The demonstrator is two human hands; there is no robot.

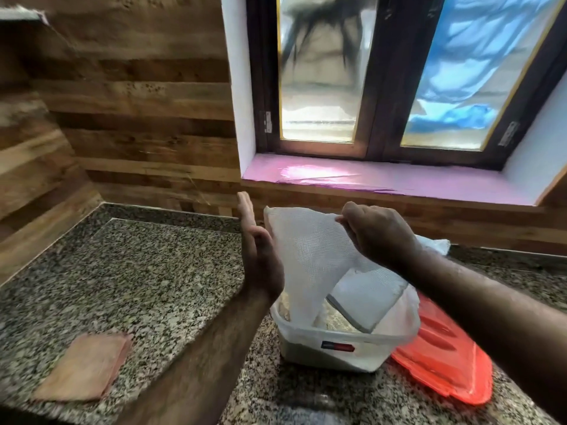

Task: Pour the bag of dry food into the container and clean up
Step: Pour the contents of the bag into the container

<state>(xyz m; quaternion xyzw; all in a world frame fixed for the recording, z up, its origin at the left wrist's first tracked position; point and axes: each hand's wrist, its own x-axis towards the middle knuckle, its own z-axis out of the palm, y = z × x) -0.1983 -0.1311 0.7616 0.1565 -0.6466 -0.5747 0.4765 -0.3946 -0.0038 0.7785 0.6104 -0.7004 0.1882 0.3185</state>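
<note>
The bag, a white woven sack, is held upside down over the container, with its open mouth hanging inside the rim and its closed end lifted high. It looks limp and nearly flat, so the pouring is judged to be almost or wholly finished; pale dry food can be seen inside the container beneath the bag's mouth. The clear plastic container stands on the tabletop, a speckled granite surface, and a red lid lies flat just beside it on the right, partly tucked behind it, so the closing step is not yet done. The bag has also to be taken away, and any spilled grains wiped up; none can be made out on the stone, though the speckle would hide them. A folded pinkish cloth lies well apart to the left, untouched. The right hand is raised above the container, its grip pinched shut on the upper edge of the bag. The left hand is held flat and upright, fingers straight and together, its palm against the bag's left side; its grip is open and holds nothing. Both forearms reach in from the bottom of the view.
</note>
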